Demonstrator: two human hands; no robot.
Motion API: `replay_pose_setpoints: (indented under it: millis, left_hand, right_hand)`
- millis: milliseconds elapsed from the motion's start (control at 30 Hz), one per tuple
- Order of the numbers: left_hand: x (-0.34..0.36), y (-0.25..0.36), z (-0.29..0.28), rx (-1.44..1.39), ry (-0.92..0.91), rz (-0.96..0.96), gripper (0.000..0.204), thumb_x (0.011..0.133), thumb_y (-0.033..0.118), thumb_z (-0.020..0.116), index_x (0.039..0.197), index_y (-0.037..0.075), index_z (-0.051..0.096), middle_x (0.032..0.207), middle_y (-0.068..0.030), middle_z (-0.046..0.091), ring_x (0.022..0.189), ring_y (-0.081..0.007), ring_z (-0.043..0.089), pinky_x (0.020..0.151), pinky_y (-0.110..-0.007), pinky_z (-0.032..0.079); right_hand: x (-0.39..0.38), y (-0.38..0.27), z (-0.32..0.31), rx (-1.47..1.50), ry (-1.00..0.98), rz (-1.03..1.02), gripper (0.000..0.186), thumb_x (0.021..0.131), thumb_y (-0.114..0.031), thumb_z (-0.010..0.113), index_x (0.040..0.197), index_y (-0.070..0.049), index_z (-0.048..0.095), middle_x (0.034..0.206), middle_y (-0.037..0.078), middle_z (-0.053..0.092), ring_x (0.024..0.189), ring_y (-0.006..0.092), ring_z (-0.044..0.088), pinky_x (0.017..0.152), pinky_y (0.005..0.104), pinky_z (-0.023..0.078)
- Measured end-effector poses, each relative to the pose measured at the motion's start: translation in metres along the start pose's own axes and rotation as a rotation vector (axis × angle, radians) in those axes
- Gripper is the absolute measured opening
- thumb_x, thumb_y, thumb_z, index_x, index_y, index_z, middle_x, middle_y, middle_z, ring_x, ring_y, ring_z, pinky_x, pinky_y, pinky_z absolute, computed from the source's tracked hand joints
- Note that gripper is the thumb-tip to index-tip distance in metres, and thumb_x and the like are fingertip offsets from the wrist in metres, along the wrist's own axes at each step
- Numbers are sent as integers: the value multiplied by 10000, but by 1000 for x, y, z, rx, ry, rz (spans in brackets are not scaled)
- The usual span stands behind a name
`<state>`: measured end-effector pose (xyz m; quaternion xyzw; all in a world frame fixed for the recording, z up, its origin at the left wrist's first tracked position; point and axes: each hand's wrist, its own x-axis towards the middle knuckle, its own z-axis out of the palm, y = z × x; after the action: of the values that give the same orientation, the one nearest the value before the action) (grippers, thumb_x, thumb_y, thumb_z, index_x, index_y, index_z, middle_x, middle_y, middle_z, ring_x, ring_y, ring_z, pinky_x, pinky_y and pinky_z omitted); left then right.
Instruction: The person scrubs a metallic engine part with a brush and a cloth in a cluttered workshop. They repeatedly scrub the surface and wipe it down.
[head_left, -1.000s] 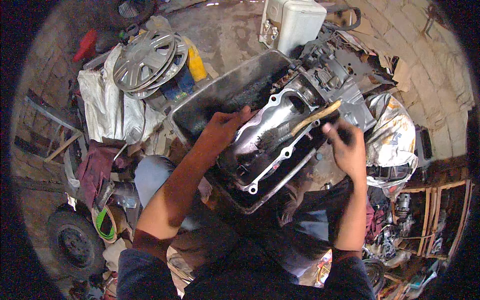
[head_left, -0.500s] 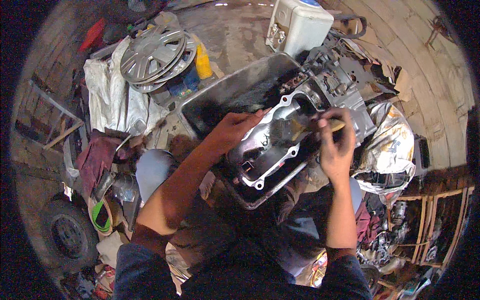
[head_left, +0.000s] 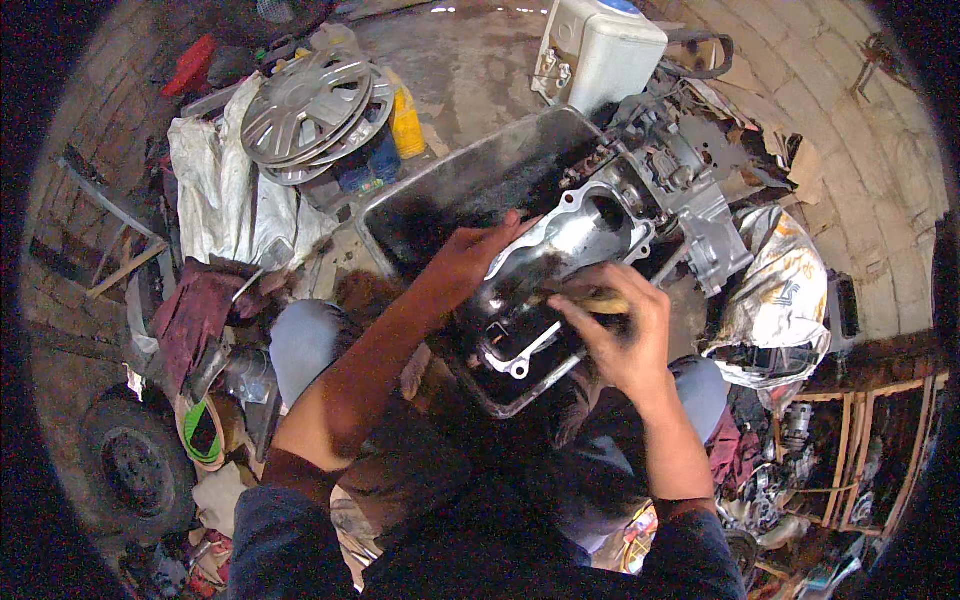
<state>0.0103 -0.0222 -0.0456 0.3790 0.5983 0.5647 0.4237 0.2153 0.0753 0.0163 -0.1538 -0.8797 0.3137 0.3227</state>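
A silver metal housing [head_left: 570, 243], hollow with a flanged rim and bolt holes, lies tilted over a black rectangular tub [head_left: 450, 210]. My left hand [head_left: 475, 255] grips the housing's far left rim, fingers closed round the edge. Over the near right side of the housing, my right hand [head_left: 630, 325] pinches a small brush [head_left: 607, 306] by its yellowish handle. The brush's tip points into the dark hollow and is hard to make out. That hand covers part of the near flange.
A larger grey engine casing [head_left: 690, 200] sits right of the tub. Beyond it stands a white cooler box [head_left: 605, 55]. Stacked wheel covers [head_left: 310, 115] and a white sack [head_left: 220, 195] lie left; another sack [head_left: 775, 290] is at right. A tyre [head_left: 135, 460] lies lower left.
My right hand has moved left and nearer to me with the brush, from the housing's right end to its near side. My left hand keeps its hold on the rim.
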Motion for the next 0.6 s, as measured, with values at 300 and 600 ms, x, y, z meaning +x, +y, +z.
replay_pose_setpoints:
  millis: [300, 600]
  left_hand:
    - [-4, 15, 12, 27, -51, -76, 450, 1077, 347, 574, 1438, 81, 600, 1092, 11, 720, 1012, -69, 560, 951, -260, 468]
    - [-14, 47, 12, 382, -80, -73, 353, 996, 71, 610, 1345, 38, 648, 1396, -192, 607, 1240, -305, 614, 1095, -390, 484]
  right_hand:
    - [-1, 29, -27, -197, 411, -118, 149, 807, 46, 815, 920, 31, 719, 993, 141, 759, 908, 243, 727, 861, 351, 562]
    - [3, 26, -12, -175, 250, -104, 181, 796, 33, 783, 967, -14, 745, 1054, 136, 742, 939, 278, 734, 821, 341, 568]
